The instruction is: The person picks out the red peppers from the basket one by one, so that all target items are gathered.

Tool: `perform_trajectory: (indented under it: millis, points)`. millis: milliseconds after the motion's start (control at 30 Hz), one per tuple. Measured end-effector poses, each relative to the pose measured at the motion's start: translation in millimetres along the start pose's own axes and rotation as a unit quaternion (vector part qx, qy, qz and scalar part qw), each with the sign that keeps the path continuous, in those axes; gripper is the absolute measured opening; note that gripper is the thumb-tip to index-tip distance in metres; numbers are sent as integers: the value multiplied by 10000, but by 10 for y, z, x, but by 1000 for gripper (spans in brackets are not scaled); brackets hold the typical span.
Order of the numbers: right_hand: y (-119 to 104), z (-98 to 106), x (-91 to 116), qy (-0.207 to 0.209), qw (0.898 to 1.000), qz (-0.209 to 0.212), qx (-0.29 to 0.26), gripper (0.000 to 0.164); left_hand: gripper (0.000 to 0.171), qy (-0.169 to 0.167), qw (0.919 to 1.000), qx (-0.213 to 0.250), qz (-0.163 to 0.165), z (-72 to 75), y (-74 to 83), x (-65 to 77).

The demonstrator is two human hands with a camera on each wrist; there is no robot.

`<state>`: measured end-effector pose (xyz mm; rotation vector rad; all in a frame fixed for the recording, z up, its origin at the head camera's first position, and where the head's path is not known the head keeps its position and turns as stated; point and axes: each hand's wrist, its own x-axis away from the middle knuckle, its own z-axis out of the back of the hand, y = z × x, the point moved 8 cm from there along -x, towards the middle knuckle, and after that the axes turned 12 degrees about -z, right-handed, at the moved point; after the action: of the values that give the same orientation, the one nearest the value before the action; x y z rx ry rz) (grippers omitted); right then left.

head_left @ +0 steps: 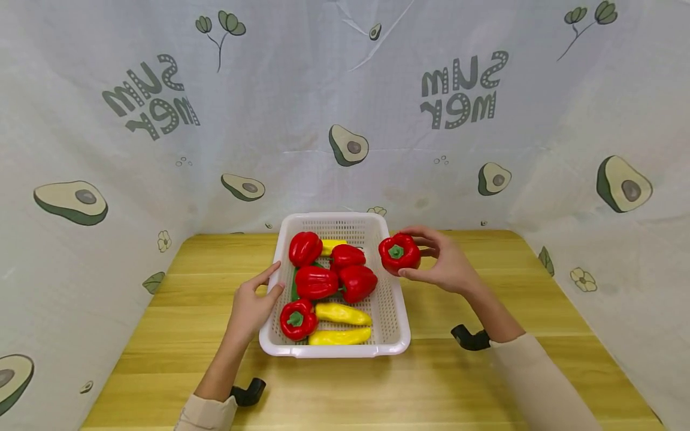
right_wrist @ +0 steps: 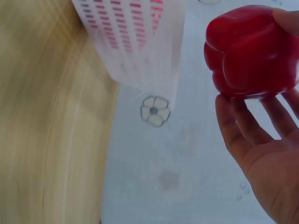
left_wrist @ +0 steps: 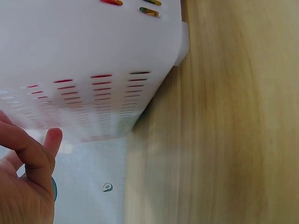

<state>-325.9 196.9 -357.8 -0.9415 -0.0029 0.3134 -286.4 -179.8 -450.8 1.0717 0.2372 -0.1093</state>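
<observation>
A red bell pepper point(head_left: 398, 254) with a green stem is held between the thumb and fingers of my right hand point(head_left: 444, 263), over the right rim of a white plastic basket point(head_left: 401, 342). The right wrist view shows the same pepper point(right_wrist: 252, 53) raised beside the basket's slotted wall point(right_wrist: 126, 28). My left hand point(head_left: 253, 305) grips the basket's left rim; in the left wrist view its fingers point(left_wrist: 32, 156) are against the outer side. Inside the basket lie several red bell peppers point(head_left: 317, 282), long yellow peppers point(head_left: 342, 313) and something green, mostly covered.
The basket stands on a wooden table point(head_left: 178, 335). A pale curtain point(head_left: 302, 108) with avocado prints hangs behind and at both sides. Black bands with protruding pieces, a left one point(head_left: 249, 392) and a right one point(head_left: 470, 338), are at the wrists.
</observation>
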Motion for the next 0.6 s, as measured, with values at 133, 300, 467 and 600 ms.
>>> perform_trajectory:
  millis: [133,300,467,600]
  points:
    - [184,126,-56,151,9996,-209,-118,72,47,24,10000,-22,-19,3,6,5]
    - [431,202,-119,264,9980,-508,-253,70,47,43,10000,-1,0,0,6,7]
    - [642,207,-163,328,9956,-801,-353,71,46,44,10000,83,12,-8,0,15]
    - [821,179,-221,357,9932,-1011,-445,72,46,59,9999,104,21,-7,-8,23]
